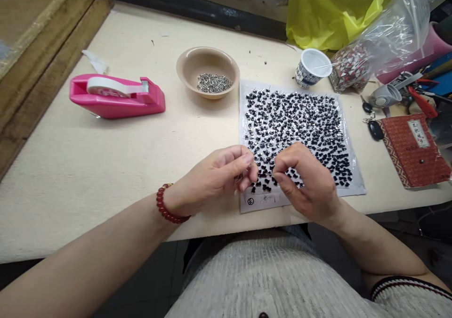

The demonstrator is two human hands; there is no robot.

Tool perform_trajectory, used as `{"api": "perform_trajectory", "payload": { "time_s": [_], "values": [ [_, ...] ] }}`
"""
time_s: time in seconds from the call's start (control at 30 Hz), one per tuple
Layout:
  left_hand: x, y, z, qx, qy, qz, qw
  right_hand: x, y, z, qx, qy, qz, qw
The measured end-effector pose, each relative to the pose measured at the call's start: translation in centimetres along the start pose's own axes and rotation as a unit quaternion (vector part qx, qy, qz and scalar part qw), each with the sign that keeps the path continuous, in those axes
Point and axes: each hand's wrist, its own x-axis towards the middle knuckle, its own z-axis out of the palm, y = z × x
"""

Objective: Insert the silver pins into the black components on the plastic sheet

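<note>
My left hand (226, 169), with a red bead bracelet (165, 205) at its wrist, is closed with thumb on curled fingers. Small metal bits show between those fingers, too small to name surely. My right hand (307, 181) pinches thumb and forefinger together; whatever is in the pinch is too small to make out. Both hands hover over the near part of a white sheet (259, 204) covered in rows of small black pieces (296, 115) with thin metal pins sticking up. Beyond my left hand sits a tan bowl (187, 73) holding many small silver metal pieces (213, 83).
A pink tape dispenser (116, 108) stands at left. Behind the sheet are a patterned paper cup (307, 75) and a clear bag (353, 63) of red and white bits. A red pouch (416, 153), keys (374, 129) and a yellow bag (328, 16) lie at right.
</note>
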Motion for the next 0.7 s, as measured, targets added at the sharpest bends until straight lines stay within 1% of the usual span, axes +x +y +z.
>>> {"api": "perform_trajectory", "payload": {
  "time_s": [0.07,0.17,0.27,0.4,0.53,0.7],
  "values": [
    [0.1,0.1,-0.1,-0.018,0.030,0.013,0.999,-0.2,0.5,-0.3,-0.062,0.003,0.012,0.998],
    [0.2,0.1,-0.3,-0.041,0.046,0.023,0.998,-0.4,0.9,-0.3,-0.168,-0.051,0.017,0.984],
    [0.2,0.2,-0.4,-0.050,0.045,0.023,0.997,-0.4,1.0,0.1,-0.230,-0.091,0.017,0.969],
    [0.3,0.1,-0.4,-0.046,0.062,0.035,0.996,-0.2,0.9,0.5,-0.271,-0.109,0.014,0.956],
    [0.3,0.0,-0.4,-0.052,0.086,0.055,0.993,-0.1,1.0,0.7,-0.283,-0.122,0.010,0.951],
    [0.2,0.1,-0.4,-0.039,0.094,0.060,0.993,0.0,1.2,1.0,-0.306,-0.110,-0.004,0.946]
  ]
}}
